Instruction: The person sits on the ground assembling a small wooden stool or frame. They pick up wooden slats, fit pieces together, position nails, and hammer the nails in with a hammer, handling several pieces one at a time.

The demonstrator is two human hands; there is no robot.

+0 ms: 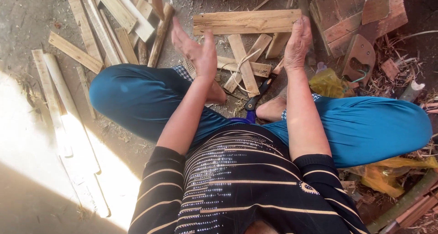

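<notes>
The person sits cross-legged on the dusty ground, and the landmark here is the flat, pale rectangular wooden board (246,21) held level out in front of the knees; the right hand (297,42) grips the board's right end, fingers (301,26) curled up behind its edge with the thumb toward the viewer, so that end is pinched firmly and the board stays horizontal — probably to keep its face turned up and steady. The left hand (197,51) hangs just below and to the left of the board, open and flat, fingers together and pointing up-left, holding nothing; whether its fingertips touch the board's left end cannot be told, though they look slightly apart.

Directly beneath the board lies a loose heap of short cut wood strips (246,63), crossed over one another; a blue-handled tool with a dark blade (258,94) rests below them, between the bare feet — within easy reach of either hand. Left of the board, long pale wooden slats (105,28) lie scattered; right of it sits a stack of reddish-brown wooden tiles (356,17), and below those a crumpled yellow plastic bag (326,83).
</notes>
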